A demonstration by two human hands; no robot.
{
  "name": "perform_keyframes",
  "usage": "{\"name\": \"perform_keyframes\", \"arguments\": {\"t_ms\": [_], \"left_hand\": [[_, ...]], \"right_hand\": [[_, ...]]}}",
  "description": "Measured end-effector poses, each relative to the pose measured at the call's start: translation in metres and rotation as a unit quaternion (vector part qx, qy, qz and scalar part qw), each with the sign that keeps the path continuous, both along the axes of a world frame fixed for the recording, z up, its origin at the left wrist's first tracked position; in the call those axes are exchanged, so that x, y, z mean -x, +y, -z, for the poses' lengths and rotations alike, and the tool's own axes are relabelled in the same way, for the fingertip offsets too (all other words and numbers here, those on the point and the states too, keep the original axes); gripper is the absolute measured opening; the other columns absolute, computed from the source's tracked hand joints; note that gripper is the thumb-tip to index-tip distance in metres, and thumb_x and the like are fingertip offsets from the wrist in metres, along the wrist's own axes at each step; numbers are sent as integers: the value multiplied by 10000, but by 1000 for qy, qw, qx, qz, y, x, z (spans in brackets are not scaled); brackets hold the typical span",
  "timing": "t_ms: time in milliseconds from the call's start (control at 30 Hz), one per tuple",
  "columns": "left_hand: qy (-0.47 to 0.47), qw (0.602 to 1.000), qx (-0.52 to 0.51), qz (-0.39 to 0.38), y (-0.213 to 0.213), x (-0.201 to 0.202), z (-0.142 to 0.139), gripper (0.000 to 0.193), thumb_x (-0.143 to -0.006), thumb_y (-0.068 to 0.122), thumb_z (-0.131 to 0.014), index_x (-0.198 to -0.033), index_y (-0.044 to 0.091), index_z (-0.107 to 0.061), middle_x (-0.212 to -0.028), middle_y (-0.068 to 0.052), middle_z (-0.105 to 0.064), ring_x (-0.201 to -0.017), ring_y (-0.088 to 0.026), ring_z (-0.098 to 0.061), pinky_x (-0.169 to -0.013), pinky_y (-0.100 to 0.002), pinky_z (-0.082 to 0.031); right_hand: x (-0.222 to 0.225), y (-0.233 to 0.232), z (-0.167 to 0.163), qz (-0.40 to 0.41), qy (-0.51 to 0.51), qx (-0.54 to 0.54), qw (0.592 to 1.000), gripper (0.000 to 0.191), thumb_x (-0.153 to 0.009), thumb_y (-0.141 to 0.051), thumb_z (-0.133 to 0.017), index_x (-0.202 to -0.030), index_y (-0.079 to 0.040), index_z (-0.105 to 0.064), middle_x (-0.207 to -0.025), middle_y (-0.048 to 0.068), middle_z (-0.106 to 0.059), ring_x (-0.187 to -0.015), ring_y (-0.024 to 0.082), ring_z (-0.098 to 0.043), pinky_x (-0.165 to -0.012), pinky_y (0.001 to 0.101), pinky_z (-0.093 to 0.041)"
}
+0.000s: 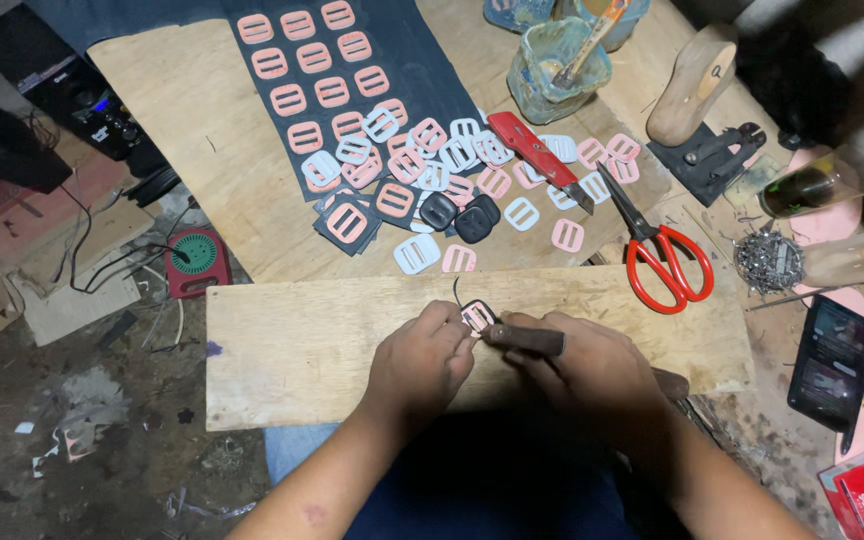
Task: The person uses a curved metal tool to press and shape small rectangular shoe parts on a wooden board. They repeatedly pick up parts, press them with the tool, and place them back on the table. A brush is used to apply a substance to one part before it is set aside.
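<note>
Two hands meet over the pale wooden cutting board (292, 350), near its top edge. Left hand (422, 360) pinches a small pink buckle piece on black backing (477, 317) between thumb and fingertips; right hand (592, 365) has its fingers wrapped around a dark-handled knife (527, 340) touching it. Red-handled scissors (667, 255) lie just past the board's upper right edge.

Dim overhead light — dark, warped edges
</note>
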State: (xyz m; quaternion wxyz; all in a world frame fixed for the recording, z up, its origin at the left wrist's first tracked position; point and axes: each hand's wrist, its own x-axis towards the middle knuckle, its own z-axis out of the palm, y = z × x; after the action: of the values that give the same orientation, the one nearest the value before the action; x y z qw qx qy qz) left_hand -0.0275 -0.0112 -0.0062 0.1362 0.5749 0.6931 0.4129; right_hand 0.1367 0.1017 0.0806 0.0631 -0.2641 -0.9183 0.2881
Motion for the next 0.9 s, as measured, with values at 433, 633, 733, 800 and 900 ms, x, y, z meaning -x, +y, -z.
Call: {"name": "perform_keyframes", "arguments": {"t_ms": [433,633,733,800,900], "left_hand": [[6,1000,-24,0,2,1,1,117,-829,108,-686,-936,61,-684,-1060,-87,-677,-822,-325,-689,-707,-436,-556],[-10,999,-35,-1,1,2,1,125,-818,91,-676,-941,68,-681,-1067,-86,-684,-810,-324,-688,-692,-432,-557],[-14,999,-33,-8,2,1,1,124,-817,87,-667,-939,74,-683,-1053,-78,-685,-808,-320,-689,-685,-428,-557],[-16,999,-28,-8,3,1,1,112,-817,89,-665,-927,75,-679,-1046,-76,-684,-809,-321,-688,-687,-429,-556],[-20,1000,-21,-3,3,2,0,85,-819,98,-666,-902,79,-671,-1043,-75,-683,-811,-323,-685,-697,-432,-556]], "right_hand": [[4,-10,0,-26,94,-150,984,273,-916,-160,-651,-1178,-101,-697,-936,128,-690,-818,314,-673,-690,403,-543],[8,-13,8,40,40,-77,995,286,-913,-219,-648,-1176,-129,-714,-822,121,-672,-760,333,-681,-640,422,-529],[14,-13,18,104,21,-37,994,261,-926,-244,-650,-1155,-148,-731,-823,127,-683,-779,347,-687,-659,437,-527],[18,-12,24,95,53,-60,992,270,-933,-234,-645,-1168,-128,-722,-870,130,-700,-808,358,-689,-679,442,-529],[22,-8,28,78,86,-71,991,245,-954,-206,-621,-1160,-115,-716,-1014,137,-729,-884,344,-702,-751,414,-551]]}}
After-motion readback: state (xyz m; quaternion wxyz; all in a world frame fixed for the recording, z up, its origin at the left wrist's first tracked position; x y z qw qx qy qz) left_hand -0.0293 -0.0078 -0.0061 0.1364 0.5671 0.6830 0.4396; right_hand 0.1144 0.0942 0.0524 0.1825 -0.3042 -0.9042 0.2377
